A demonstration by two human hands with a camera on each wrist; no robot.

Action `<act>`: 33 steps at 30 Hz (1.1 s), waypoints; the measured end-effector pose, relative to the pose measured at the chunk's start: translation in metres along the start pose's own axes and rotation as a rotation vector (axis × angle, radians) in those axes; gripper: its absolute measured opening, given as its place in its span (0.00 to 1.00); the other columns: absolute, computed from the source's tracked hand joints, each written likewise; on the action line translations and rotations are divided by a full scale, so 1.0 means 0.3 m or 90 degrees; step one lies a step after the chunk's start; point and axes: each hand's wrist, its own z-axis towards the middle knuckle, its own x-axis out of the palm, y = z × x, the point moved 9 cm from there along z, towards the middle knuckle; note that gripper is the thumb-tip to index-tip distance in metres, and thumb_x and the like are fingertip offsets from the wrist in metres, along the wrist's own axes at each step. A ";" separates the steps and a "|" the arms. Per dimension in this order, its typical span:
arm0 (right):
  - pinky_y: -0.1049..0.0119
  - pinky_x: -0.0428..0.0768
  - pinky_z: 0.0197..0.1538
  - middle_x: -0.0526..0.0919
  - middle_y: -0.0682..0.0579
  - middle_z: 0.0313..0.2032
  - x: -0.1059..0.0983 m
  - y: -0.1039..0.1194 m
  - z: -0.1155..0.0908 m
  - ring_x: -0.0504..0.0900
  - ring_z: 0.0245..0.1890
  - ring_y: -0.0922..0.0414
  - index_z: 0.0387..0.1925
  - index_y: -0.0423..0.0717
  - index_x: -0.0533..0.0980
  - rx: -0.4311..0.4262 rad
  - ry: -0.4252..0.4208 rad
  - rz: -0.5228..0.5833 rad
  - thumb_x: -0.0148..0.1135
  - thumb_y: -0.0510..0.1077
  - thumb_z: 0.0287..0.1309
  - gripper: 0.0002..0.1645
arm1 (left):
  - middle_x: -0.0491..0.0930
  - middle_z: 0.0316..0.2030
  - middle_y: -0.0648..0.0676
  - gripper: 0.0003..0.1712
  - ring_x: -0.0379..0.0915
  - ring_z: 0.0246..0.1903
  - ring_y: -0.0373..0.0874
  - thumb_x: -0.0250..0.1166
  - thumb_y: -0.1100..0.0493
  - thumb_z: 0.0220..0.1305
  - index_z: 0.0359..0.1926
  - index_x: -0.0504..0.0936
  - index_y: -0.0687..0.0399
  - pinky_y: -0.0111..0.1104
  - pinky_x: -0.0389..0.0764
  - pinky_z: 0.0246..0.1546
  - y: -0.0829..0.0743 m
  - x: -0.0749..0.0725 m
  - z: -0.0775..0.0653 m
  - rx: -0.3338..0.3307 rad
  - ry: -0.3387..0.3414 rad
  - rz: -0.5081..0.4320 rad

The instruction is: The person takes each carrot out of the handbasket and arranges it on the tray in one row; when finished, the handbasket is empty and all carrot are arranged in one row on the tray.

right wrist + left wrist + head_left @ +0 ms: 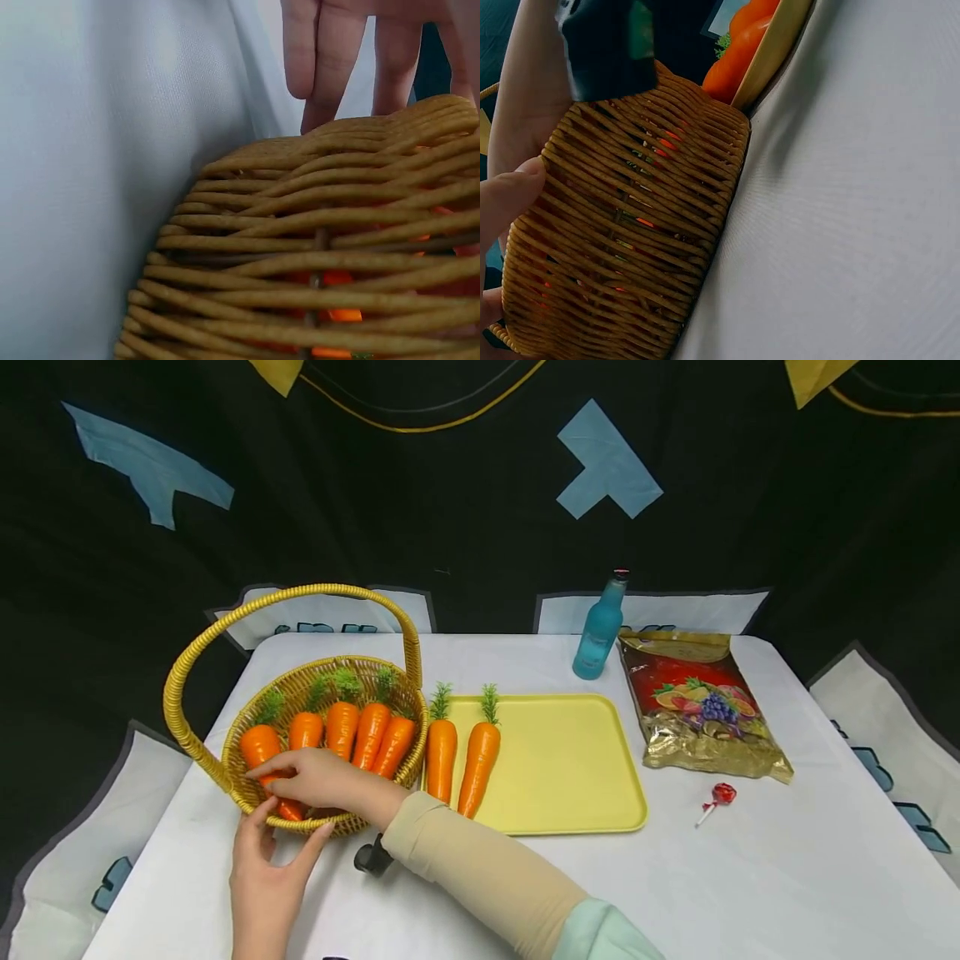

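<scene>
A wicker basket (pixel 300 675) with a tall arched handle holds several orange carrots with green tops. My right hand (pixel 318 777) reaches over the near rim into it, its fingers curled over the leftmost carrot (pixel 260 743); the hand covers that carrot's middle, and its underside is hidden. My left hand (pixel 270 881) is at the basket's near side, thumb and fingers spread apart and touching the rim. In the left wrist view the left thumb (pixel 510 195) lies on the rim. In the right wrist view the left fingers (pixel 334 64) look straight against the outer weave.
Right of the basket, two carrots (pixel 480 760) lie on the left part of a yellow tray (pixel 562 760). Behind it stands a blue bottle (pixel 600 631). Farther right are a red and gold bag (pixel 701 706) and a red lollipop (pixel 720 795). A white cloth covers the table.
</scene>
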 end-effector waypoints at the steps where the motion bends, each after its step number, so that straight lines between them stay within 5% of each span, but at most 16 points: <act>1: 0.79 0.70 0.19 0.76 0.63 0.26 0.006 0.001 -0.002 0.64 0.12 0.64 0.57 0.66 0.78 0.002 0.007 0.015 0.58 0.47 0.67 0.19 | 0.57 0.67 0.63 0.46 0.54 0.66 0.60 0.74 0.54 0.54 0.69 0.60 0.60 0.52 0.61 0.67 0.002 0.000 0.000 -0.002 0.001 -0.001; 9: 0.82 0.74 0.35 0.81 0.66 0.44 -0.025 -0.015 -0.006 0.74 0.36 0.70 0.53 0.61 0.81 -0.022 -0.034 0.061 0.65 0.48 0.61 0.18 | 0.57 0.68 0.60 0.46 0.52 0.68 0.56 0.74 0.53 0.54 0.69 0.61 0.57 0.50 0.60 0.68 0.014 0.003 -0.001 -0.013 0.000 -0.001; 16: 0.80 0.73 0.29 0.81 0.66 0.47 -0.104 -0.014 -0.061 0.73 0.28 0.68 0.54 0.62 0.80 -0.054 -0.084 0.075 0.65 0.49 0.61 0.19 | 0.56 0.69 0.63 0.46 0.51 0.68 0.59 0.74 0.54 0.55 0.69 0.60 0.59 0.53 0.59 0.68 0.008 0.004 0.000 -0.007 0.001 -0.001; 21: 0.79 0.78 0.26 0.79 0.64 0.50 -0.188 -0.001 -0.149 0.72 0.21 0.67 0.56 0.59 0.79 -0.105 -0.118 0.129 0.64 0.48 0.62 0.20 | 0.55 0.69 0.63 0.47 0.50 0.68 0.60 0.74 0.53 0.54 0.70 0.60 0.58 0.54 0.59 0.68 0.013 0.006 -0.001 -0.019 0.005 0.002; 27: 0.76 0.82 0.38 0.78 0.62 0.50 -0.281 -0.022 -0.298 0.78 0.37 0.66 0.58 0.57 0.78 -0.157 -0.159 0.157 0.64 0.48 0.63 0.21 | 0.55 0.69 0.62 0.47 0.50 0.69 0.59 0.74 0.51 0.55 0.70 0.59 0.56 0.53 0.59 0.68 0.016 0.008 -0.002 -0.029 0.008 0.008; 33: 0.70 0.81 0.49 0.78 0.62 0.53 -0.336 -0.118 -0.450 0.77 0.46 0.63 0.57 0.56 0.78 -0.146 -0.191 0.173 0.64 0.47 0.62 0.21 | 0.55 0.69 0.60 0.47 0.50 0.69 0.56 0.74 0.51 0.55 0.70 0.59 0.55 0.49 0.58 0.70 0.013 0.005 0.003 -0.029 0.003 0.005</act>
